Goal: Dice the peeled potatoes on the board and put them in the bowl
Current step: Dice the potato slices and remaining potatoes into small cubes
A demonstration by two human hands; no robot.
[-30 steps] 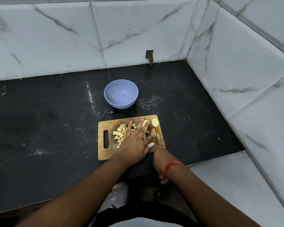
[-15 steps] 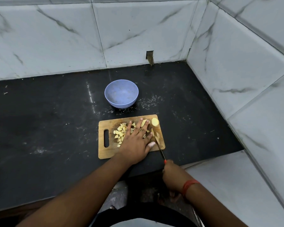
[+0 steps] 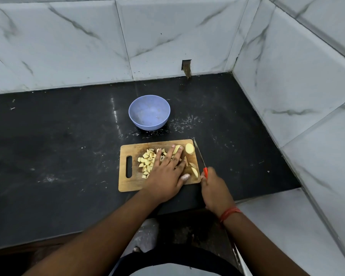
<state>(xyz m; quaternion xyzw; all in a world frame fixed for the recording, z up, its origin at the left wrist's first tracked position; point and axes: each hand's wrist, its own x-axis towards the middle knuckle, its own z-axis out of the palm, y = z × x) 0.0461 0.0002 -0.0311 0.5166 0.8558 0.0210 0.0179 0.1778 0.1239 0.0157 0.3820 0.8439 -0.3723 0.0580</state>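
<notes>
Forward comes the right hand (image 3: 212,185), up from below the counter edge half a second ago to the board's right side, fingers wrapped round the red handle of the thin-bladed knife (image 3: 200,156), blade now lying along the board's right edge and pointing away. Left hand (image 3: 165,174) lies flat, fingers spread, pressing down on the pale yellow diced potato pieces (image 3: 146,161), fingertips reaching an uncut chunk (the thumb looks dusted white with starch). Out from there: a round potato slice (image 3: 189,148) at the far right corner and a few wedges (image 3: 194,171) near the thumb, all on the rectangular wooden cutting board (image 3: 130,183). Beyond it, the light blue round bowl (image 3: 149,112) sits empty on the black stone counter (image 3: 58,156). The danger, I'd say: those spread fingers sit close to the blade's path, and a wet piece could skid off the edge.
</notes>
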